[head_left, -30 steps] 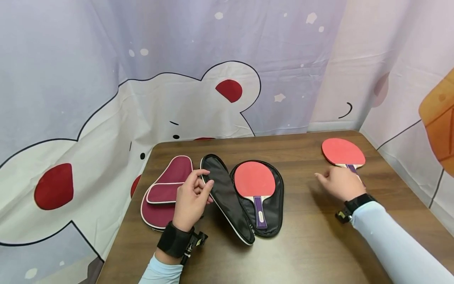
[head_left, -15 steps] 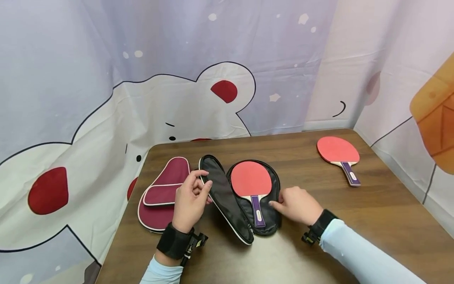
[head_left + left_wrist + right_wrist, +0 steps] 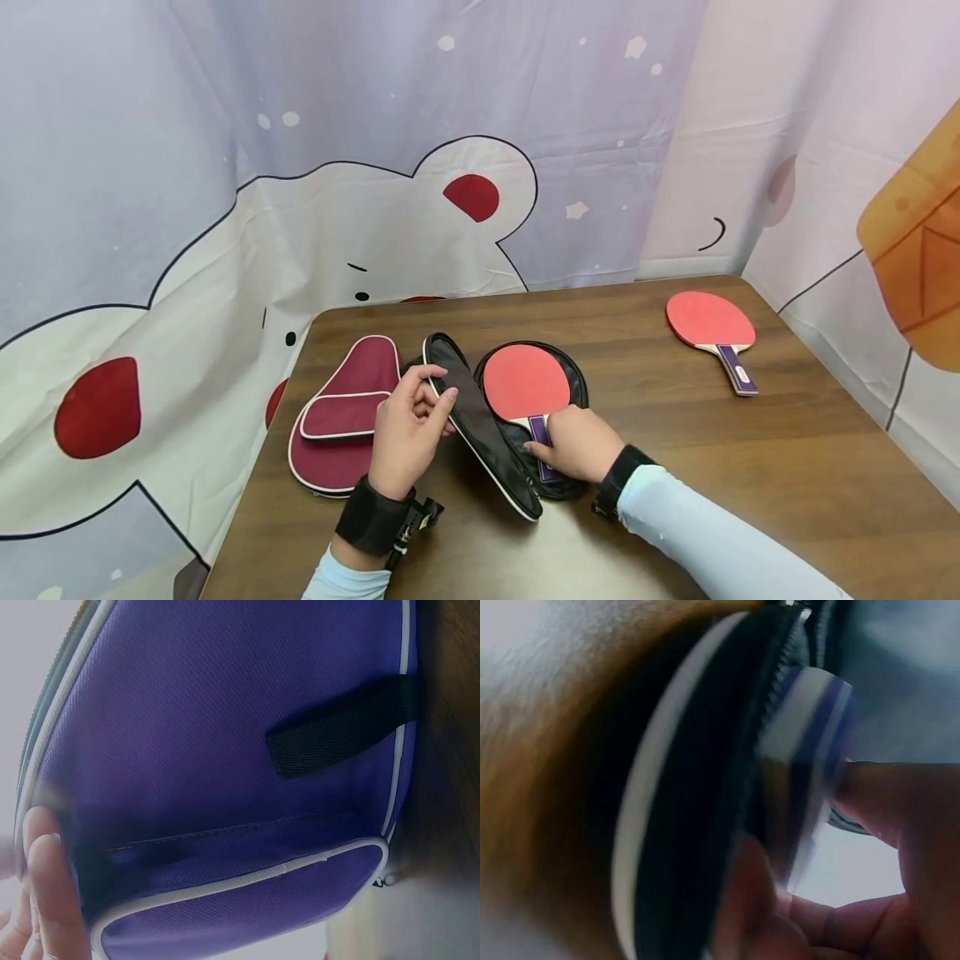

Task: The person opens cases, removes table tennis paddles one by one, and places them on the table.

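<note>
An unzipped racket case (image 3: 579,385) lies open on the table, black inside. My left hand (image 3: 408,437) holds its lifted lid (image 3: 483,425) by the left edge between thumb and fingers. The left wrist view shows the lid's purple outside (image 3: 210,727), with white piping, a black strap (image 3: 337,727) and a pocket (image 3: 247,911). Inside the case's base rests a red table tennis bat (image 3: 525,383). Around its purple and white handle (image 3: 814,727) closes my right hand (image 3: 583,442), thumb on one side and fingers on the other, right at the case's zipped edge.
Left of the open case lies a maroon racket case (image 3: 352,367) with white piping, partly behind my left hand. A second red bat (image 3: 711,321) lies at the table's far right. Behind the brown wooden table (image 3: 637,350) hangs a printed curtain (image 3: 337,75).
My right hand has come left from the bat at the far right to the handle of the bat in the case, and grips it. My left hand stays on the lid.
</note>
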{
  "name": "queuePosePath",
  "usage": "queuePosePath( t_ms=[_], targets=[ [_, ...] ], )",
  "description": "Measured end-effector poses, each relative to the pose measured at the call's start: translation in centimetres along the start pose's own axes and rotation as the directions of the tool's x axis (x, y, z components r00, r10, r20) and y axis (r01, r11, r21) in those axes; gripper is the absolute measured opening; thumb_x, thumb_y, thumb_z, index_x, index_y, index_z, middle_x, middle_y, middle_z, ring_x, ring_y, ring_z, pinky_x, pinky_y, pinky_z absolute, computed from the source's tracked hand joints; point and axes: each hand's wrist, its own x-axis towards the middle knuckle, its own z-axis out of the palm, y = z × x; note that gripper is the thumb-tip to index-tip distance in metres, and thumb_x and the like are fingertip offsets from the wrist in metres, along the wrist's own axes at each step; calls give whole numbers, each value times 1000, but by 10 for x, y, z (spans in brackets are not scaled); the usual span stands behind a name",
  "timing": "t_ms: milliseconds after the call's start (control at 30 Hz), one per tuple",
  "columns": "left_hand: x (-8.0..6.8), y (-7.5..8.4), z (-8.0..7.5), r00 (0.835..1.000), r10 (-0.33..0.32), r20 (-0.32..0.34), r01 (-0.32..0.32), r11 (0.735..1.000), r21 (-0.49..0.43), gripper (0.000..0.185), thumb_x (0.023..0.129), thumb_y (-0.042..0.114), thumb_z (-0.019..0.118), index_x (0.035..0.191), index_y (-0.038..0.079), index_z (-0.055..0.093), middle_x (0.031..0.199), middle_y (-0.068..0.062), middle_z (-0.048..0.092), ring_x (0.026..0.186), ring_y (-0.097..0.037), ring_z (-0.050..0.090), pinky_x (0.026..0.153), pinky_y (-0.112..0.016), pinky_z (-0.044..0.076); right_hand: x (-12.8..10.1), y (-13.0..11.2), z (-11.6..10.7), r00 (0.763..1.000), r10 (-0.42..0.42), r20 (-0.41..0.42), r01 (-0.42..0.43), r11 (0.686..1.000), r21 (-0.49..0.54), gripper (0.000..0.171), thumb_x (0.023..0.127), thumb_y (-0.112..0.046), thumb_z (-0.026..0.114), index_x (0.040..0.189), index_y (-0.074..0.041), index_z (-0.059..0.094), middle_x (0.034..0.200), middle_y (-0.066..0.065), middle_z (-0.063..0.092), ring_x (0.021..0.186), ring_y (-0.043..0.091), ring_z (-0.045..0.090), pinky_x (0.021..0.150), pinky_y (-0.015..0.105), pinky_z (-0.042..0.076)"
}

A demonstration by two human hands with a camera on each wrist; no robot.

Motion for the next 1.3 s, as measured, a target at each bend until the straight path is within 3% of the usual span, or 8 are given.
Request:
queuePosePath(
  t_ms=[333, 567, 733, 967, 1300],
  targets=[
    [0, 1, -2, 1000, 8, 11, -8, 1000, 7, 27, 104, 13, 79, 128, 10, 69, 69, 8, 64, 57, -11, 71, 57, -31, 61, 6, -4, 11, 999, 47, -16, -47, 999, 1, 52, 98, -37, 80, 57, -16, 56, 51, -8, 44, 49, 13, 49, 50, 34, 43],
    [1, 1, -1, 1000, 8, 12, -8, 1000, 3, 28, 103, 13, 80, 128, 10, 68, 69, 9, 64, 57, -14, 72, 57, -31, 61, 3, 0, 14, 997, 34, -62, -35, 999, -6, 52, 97, -35, 80, 57, -16, 52, 53, -10, 41, 50, 13, 46, 49, 33, 40],
    [1, 0, -1, 1000, 7, 12, -6, 1000, -4, 27, 103, 12, 80, 128, 9, 69, 69, 8, 64, 56, -17, 72, 57, -30, 61, 0, 0, 10, 995, 58, -79, -58, 998, 5, 52, 97, -35, 80, 59, -15, 52, 55, -8, 41, 50, 15, 47, 48, 33, 40],
    [2, 1, -1, 1000, 10, 9, -10, 1000, -6, 27, 103, 11, 79, 127, 5, 68, 68, 8, 64, 55, -10, 71, 56, -30, 61, -3, 4, 3, 991, 64, -116, -67, 997, -24, 50, 97, -36, 80, 62, -14, 53, 58, -4, 46, 51, 17, 50, 49, 35, 45],
    [3, 3, 0, 1000, 7, 12, -7, 1000, -4, 27, 103, 10, 79, 127, 6, 68, 68, 8, 63, 56, -9, 71, 57, -30, 61, -4, 30, -13, 981, 104, -164, -109, 994, -22, 46, 100, -34, 78, 66, -13, 53, 59, 1, 51, 50, 19, 52, 48, 35, 43]
  ],
)
